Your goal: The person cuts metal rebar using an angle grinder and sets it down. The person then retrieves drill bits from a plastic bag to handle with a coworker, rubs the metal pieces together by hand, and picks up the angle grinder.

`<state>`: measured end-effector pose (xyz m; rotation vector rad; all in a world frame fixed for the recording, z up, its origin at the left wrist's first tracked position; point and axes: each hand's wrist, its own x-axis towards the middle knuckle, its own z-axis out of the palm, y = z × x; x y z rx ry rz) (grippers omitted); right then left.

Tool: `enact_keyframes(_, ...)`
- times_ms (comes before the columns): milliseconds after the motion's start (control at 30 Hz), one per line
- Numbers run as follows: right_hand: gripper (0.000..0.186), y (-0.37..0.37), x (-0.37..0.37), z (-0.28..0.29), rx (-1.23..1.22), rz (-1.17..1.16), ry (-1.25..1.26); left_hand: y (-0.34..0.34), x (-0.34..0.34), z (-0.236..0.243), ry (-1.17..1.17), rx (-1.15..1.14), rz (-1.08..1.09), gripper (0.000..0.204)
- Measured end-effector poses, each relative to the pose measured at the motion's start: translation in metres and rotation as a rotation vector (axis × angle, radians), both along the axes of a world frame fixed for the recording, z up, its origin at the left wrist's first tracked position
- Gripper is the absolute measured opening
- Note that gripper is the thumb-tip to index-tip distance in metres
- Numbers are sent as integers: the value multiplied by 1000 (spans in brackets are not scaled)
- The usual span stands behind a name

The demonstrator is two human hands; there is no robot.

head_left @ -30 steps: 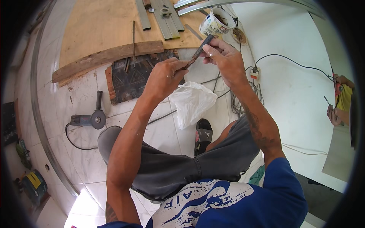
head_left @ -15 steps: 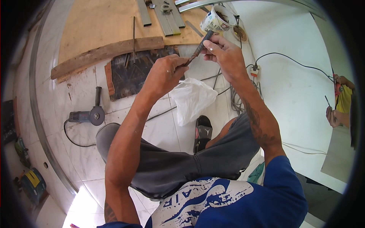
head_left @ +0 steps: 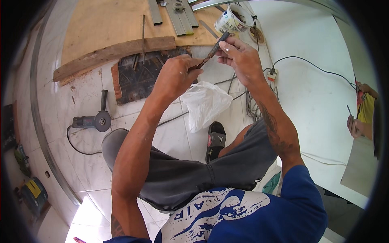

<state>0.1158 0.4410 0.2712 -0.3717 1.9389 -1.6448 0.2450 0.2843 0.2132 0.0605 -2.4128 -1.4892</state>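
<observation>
Raised in front of me is a dark, narrow rod (head_left: 219,44) with a rough, rusty lower section. My right hand (head_left: 240,60) pinches its thicker dark upper part between thumb and fingers. My left hand (head_left: 176,75) grips the rusty lower end, with fingertips hiding part of it. Below them a crumpled white plastic bag (head_left: 204,105) lies on the tiles, and a bucket (head_left: 233,20) of scraps stands beyond the right hand.
Left: angle grinder (head_left: 87,121) with cord. Ahead: wooden plank (head_left: 93,58), dark board (head_left: 135,87), metal tubes (head_left: 178,22) on plywood (head_left: 93,20). Right: coiled cables (head_left: 253,105), power socket (head_left: 272,75), white panel (head_left: 312,101), and another person's hand (head_left: 353,125) holding a thin item at the edge.
The whole view has shifted slightly upward in the picture. Both hands still hold the rod at much the same places, with slight finger movement.
</observation>
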Motion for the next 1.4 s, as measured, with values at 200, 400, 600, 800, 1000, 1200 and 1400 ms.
enact_keyframes(200,22,-14,-26,-45,-117,-69,-185,-24,3,-11,-67,-243,142,32)
enact_keyframes(400,14,-55,-60,-220,371,129,-270,-73,28,19,-221,-70,599,34)
enact_keyframes(600,24,-109,-59,-286,808,454,234,-62,46,35,-186,126,688,31)
enact_keyframes(800,25,-94,-99,-237,759,649,762,-66,50,33,-200,104,633,32)
enact_keyframes(1000,59,18,-101,-186,890,1106,738,-66,8,7,-204,189,509,35)
enact_keyframes(1200,47,77,-12,-204,872,1169,563,-29,-30,5,-270,604,303,32)
enact_keyframes(1400,30,82,-3,-129,817,1329,483,27,-73,24,-348,821,247,33)
